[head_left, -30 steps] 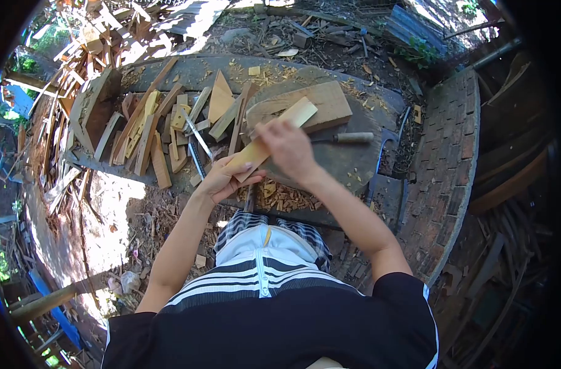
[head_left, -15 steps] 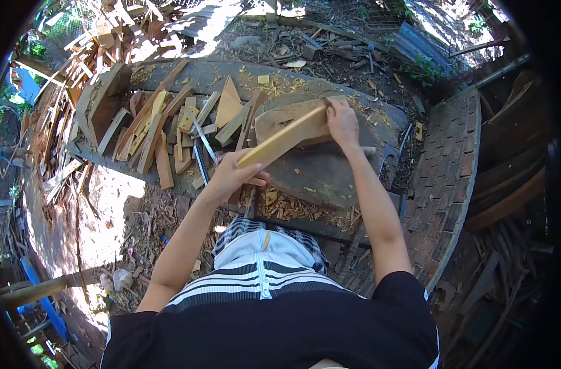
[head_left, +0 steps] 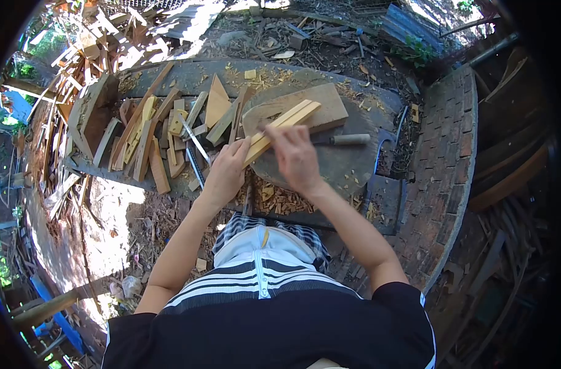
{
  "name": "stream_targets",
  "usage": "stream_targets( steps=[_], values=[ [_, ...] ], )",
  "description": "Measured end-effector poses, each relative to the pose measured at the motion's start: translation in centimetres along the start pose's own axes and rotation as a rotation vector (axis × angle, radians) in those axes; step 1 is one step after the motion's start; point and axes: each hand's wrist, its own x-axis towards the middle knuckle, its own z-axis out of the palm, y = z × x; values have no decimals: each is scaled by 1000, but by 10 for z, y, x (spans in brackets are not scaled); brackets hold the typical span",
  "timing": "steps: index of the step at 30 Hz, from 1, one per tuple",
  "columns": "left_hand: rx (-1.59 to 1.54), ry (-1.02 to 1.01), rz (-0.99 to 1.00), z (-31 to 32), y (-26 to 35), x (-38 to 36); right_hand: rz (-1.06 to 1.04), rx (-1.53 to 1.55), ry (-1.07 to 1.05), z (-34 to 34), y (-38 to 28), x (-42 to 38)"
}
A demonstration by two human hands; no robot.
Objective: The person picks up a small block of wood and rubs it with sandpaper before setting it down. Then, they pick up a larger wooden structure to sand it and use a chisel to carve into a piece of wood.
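My left hand [head_left: 228,171] is closed around the near end of a pale wooden strip [head_left: 297,115], which slants up to the right. A groove runs lengthwise along the strip's upper face. Over the middle of the strip is my right hand [head_left: 294,158], its fingers smeared by motion and overlapping the wood. Behind the strip, a thick wooden block [head_left: 331,106] lies on a rounded wooden slab [head_left: 339,172]. A tool with a round wooden handle [head_left: 352,139] rests on the slab to the right of my right hand; its other end is partly hidden.
Several wood offcuts [head_left: 146,132] lie to the left on the dark bench [head_left: 197,71], with a metal ruler [head_left: 196,140] among them. A blue-framed saw [head_left: 382,150] is at the right. Wood chips [head_left: 280,202] cover the near side, and a brick wall [head_left: 443,166] stands further right.
The strip has come down and turned, so its grooved face shows. My right hand has moved from its far end back to its middle. The block and the tool handle are more exposed.
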Motion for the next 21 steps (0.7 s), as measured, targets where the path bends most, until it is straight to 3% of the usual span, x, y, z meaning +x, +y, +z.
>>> stream_targets(
  steps=[1,3,5,9,11,12,14,15,17,18,20,21],
  values=[
    [8,-5,2,1,0,-2,-17,-79,17,-4,33,7],
    [22,0,10,-1,1,1,289,-176,46,-6,97,17],
    [142,8,103,-5,1,6,385,-235,-39,-5,144,21],
    [110,-24,65,-6,-5,1,283,-170,32,-10,114,36],
    [-276,-81,-194,-8,-3,-4,257,-308,-46,-7,103,28],
    [-276,-81,-190,-7,-5,-5,258,-310,-42,-5,106,22],
    [-654,-135,-446,0,-12,-9,269,-274,28,6,115,11],
    [-655,-124,-457,12,-17,-13,259,-267,19,9,114,11],
    [-1359,-201,-785,36,-24,-20,256,-300,72,11,108,10],
    [-1355,-205,-777,38,-20,-18,257,-303,81,11,104,13],
    [-1770,-58,-911,42,-10,-18,359,-321,22,10,81,10],
    [-1765,-70,-912,42,-12,-17,248,-332,-21,11,58,5]
  ],
)
